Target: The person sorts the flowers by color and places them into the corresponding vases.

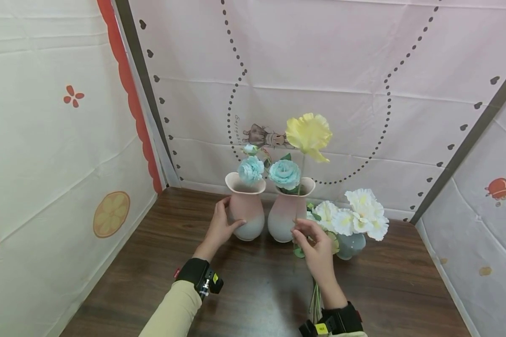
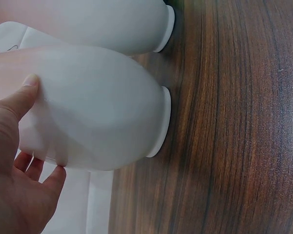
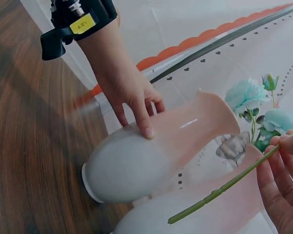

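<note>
My left hand [image 1: 219,229] holds the side of the left pink-and-white vase [image 1: 248,215], thumb in front and fingertips around the far side. That vase stands upright on the table. Close beside it stands a matching right vase [image 1: 283,217]. Blue flowers [image 1: 284,174] rise at its mouth, and one bloom overlaps the left vase's opening in the head view. With thumb and fingers, my right hand [image 1: 316,245] pinches the green stem [image 3: 205,201] of a yellow flower [image 1: 308,135]. Its bloom is up above the right vase, and the stem's lower end points down in front of that vase.
A grey-blue vase [image 1: 351,245] is at the right, with white flowers [image 1: 364,215] over it. Several green stems [image 1: 315,302] show beneath my right forearm. Printed cloth walls [image 1: 320,56] enclose the dark wooden table [image 1: 253,290] at the back and sides.
</note>
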A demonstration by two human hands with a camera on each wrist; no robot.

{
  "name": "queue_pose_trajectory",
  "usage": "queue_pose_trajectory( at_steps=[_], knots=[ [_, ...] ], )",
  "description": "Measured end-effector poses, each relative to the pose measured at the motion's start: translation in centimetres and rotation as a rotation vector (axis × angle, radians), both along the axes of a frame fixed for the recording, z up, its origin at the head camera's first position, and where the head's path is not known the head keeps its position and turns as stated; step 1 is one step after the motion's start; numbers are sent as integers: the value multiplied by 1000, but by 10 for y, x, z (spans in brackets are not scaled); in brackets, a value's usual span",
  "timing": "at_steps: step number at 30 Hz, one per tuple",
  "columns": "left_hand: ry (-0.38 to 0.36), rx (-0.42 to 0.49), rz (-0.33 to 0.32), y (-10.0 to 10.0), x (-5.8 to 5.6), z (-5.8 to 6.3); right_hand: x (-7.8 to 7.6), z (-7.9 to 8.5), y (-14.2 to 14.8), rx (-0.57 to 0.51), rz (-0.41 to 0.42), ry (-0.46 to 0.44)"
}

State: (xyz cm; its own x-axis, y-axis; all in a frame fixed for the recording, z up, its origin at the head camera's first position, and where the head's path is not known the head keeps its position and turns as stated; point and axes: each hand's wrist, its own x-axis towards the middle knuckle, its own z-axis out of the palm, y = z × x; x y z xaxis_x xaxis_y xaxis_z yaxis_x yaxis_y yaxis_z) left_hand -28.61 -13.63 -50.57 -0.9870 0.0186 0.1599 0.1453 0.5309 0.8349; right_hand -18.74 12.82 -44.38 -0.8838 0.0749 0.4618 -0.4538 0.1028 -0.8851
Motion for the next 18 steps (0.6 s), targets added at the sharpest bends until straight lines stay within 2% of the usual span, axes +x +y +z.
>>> queue_pose_trajectory(
  at_steps=[18],
  knots=[
    [6, 0, -3, 0, 1, 0, -11, 28, -19, 52, 74, 20]
  ],
)
